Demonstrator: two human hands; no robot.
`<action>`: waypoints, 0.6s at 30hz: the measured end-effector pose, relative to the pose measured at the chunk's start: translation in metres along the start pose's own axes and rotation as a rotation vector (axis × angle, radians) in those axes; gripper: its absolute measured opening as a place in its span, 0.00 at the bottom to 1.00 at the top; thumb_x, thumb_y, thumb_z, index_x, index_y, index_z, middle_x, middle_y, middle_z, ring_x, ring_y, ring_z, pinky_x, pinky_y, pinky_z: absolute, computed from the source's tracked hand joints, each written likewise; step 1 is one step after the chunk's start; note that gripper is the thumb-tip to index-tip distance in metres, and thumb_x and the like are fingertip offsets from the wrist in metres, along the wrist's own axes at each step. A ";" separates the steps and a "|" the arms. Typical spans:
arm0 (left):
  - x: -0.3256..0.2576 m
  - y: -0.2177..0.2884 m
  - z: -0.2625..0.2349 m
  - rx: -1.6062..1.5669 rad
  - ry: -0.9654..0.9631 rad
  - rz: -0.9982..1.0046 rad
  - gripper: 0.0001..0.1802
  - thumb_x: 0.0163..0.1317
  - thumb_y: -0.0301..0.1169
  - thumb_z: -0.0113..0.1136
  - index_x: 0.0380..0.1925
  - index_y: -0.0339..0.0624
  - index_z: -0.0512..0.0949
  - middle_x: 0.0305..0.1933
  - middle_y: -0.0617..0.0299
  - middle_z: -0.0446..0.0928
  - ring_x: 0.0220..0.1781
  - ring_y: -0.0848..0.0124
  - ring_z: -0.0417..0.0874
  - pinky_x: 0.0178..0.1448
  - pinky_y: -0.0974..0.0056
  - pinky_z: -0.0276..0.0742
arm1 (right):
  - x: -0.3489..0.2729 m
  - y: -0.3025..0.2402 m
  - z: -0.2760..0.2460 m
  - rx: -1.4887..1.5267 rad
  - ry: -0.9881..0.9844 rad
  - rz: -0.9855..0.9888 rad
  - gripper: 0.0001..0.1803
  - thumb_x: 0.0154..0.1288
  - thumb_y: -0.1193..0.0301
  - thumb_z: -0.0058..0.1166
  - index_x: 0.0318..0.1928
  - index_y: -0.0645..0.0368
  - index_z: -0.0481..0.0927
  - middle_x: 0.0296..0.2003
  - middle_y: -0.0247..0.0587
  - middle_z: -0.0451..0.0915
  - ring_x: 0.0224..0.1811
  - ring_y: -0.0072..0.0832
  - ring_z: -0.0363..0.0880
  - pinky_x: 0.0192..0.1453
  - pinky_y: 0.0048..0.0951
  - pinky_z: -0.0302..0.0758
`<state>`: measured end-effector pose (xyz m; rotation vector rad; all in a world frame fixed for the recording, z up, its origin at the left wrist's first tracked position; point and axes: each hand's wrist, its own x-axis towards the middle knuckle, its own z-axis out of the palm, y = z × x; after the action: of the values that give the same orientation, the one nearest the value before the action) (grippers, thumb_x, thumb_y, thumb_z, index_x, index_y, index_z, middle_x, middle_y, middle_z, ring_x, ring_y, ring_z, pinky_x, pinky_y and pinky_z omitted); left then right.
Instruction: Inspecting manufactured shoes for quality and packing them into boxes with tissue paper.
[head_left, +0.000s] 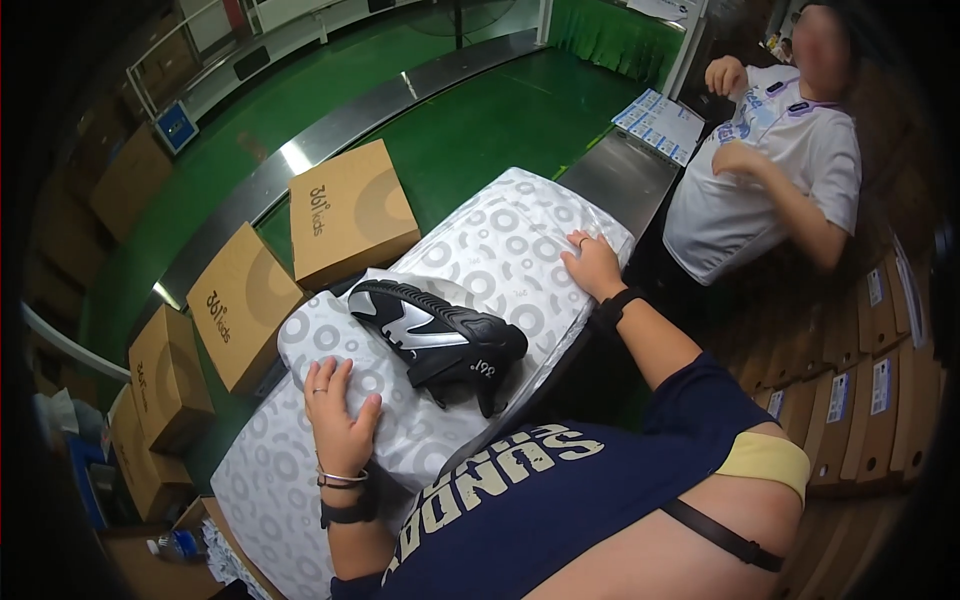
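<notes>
A black and silver sports shoe [437, 335] lies on its side on white wrapping paper [500, 235] printed with grey rings, which is spread over a stack in front of me. Left of the shoe, my left hand [340, 412] rests on the paper with its fingers spread. My right hand [592, 264] lies flat near the paper's far right edge, fingers apart. Neither hand touches the shoe. A bunched fold of paper sits under the shoe, between it and my left hand.
Several brown shoe boxes [352, 212] stand along the green conveyor belt [500, 120] beyond the paper. A person in a white shirt [760, 190] stands at the far right, beside a sheet of labels [660, 125]. Stacked cartons [840, 400] fill the right side. A plastic bottle [180, 545] lies lower left.
</notes>
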<state>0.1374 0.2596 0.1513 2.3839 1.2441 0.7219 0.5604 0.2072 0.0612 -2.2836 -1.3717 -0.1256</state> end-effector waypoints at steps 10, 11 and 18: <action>-0.002 0.006 -0.021 0.129 -0.125 0.086 0.30 0.45 0.39 0.62 0.50 0.40 0.68 0.54 0.51 0.66 0.61 0.52 0.59 0.63 0.55 0.51 | 0.019 -0.042 -0.034 -0.204 -0.160 -0.199 0.06 0.48 0.70 0.49 0.24 0.58 0.77 0.23 0.47 0.77 0.28 0.41 0.77 0.34 0.37 0.72; -0.001 0.010 -0.032 0.123 -0.089 0.020 0.30 0.45 0.39 0.62 0.50 0.40 0.68 0.54 0.51 0.66 0.61 0.52 0.59 0.63 0.55 0.51 | 0.023 -0.058 -0.039 -0.285 -0.159 -0.314 0.05 0.48 0.72 0.48 0.22 0.59 0.77 0.21 0.47 0.77 0.26 0.40 0.77 0.33 0.36 0.72; 0.030 0.035 -0.053 -0.686 -0.184 0.007 0.42 0.50 0.43 0.61 0.59 0.35 0.52 0.55 0.39 0.62 0.56 0.55 0.67 0.58 0.59 0.62 | -0.053 -0.214 -0.124 -0.236 0.112 -1.182 0.02 0.42 0.72 0.46 0.19 0.56 0.69 0.20 0.36 0.70 0.27 0.29 0.72 0.49 0.40 0.67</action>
<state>0.1434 0.2695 0.2206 1.8346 0.7478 0.7580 0.3709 0.1941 0.2284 -1.2714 -2.5280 -0.7900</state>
